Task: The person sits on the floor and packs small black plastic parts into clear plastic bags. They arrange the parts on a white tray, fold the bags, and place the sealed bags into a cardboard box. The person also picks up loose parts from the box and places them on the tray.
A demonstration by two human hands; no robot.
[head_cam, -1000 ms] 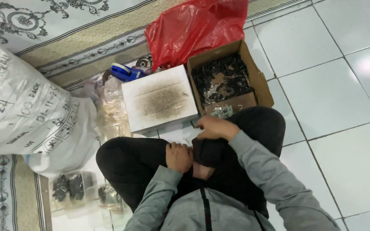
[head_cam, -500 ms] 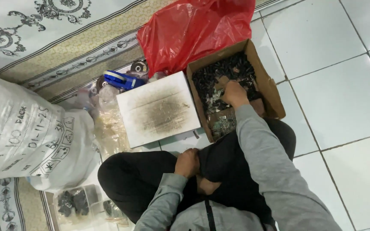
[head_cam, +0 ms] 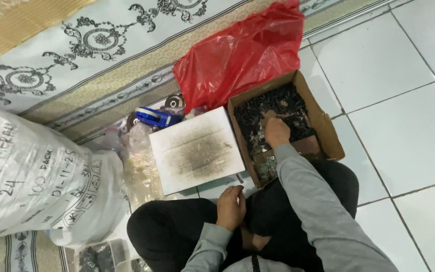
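Note:
I sit cross-legged on the floor. My right hand [head_cam: 276, 132] reaches into an open cardboard box [head_cam: 319, 117] filled with small dark pieces, its fingers curled down among them; what they grip is hidden. My left hand [head_cam: 230, 206] rests loosely curled on my knee, close to the near edge of a white square slab [head_cam: 196, 149] with a dark smudged middle. Whether it holds anything small I cannot see.
A red plastic bag [head_cam: 242, 55] lies behind the box. A blue tape dispenser [head_cam: 156, 117] and clear plastic bags [head_cam: 141, 168] sit left of the slab. A large white printed sack [head_cam: 31, 181] stands at the left, on a patterned rug [head_cam: 76, 45]. White floor tiles [head_cam: 404, 126] extend right.
My right hand left my lap, where it was near my left hand, and reached forward into the cardboard box. The left hand stayed on my knee. The view shifted.

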